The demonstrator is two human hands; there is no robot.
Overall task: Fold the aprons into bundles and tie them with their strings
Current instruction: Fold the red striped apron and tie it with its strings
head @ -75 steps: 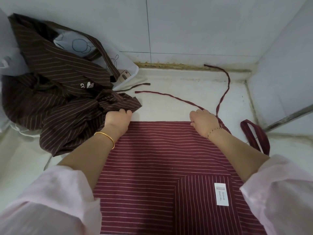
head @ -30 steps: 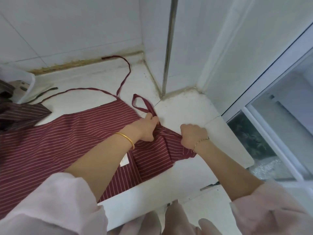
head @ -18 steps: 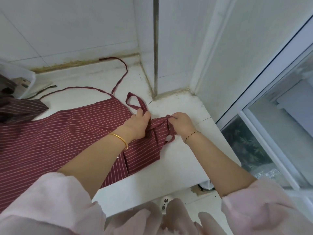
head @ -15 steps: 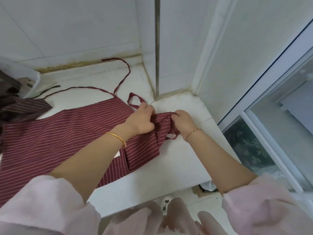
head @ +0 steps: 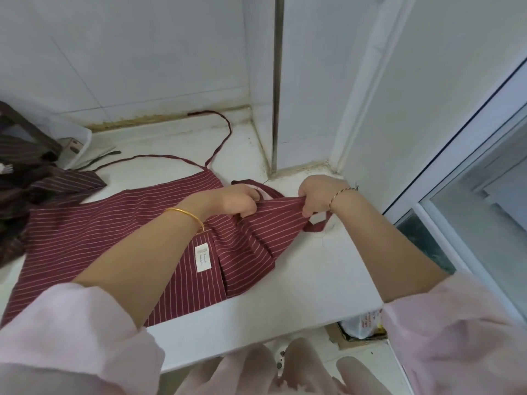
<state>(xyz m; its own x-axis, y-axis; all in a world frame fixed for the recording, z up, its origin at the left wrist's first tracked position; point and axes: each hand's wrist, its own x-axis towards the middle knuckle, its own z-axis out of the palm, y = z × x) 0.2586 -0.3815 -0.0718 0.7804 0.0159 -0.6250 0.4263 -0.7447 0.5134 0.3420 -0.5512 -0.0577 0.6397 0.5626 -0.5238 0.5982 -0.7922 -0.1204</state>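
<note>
A dark red striped apron point(head: 94, 238) lies spread on the white counter point(head: 308, 292), its white label point(head: 202, 258) facing up. My left hand point(head: 239, 200) grips the bib's top edge near the neck loop point(head: 269, 189). My right hand point(head: 320, 196) grips the same edge further right, and the cloth is stretched between both hands. A short piece of strap point(head: 319, 226) hangs below my right hand. Its long waist strings point(head: 219, 146) trail over the counter toward the back wall.
A heap of brown striped aprons point(head: 31, 183) lies at the left beside a white plastic bin point(head: 75, 138). Tiled walls close the back and a corner post point(head: 276, 81) stands right of centre. A window frame point(head: 462, 178) runs along the right. The counter's front edge is near me.
My head has turned from the apron's hem to its bib end. Both hands moved there, gathered the top edge, then pulled apart to the right, stretching the bib cloth taut.
</note>
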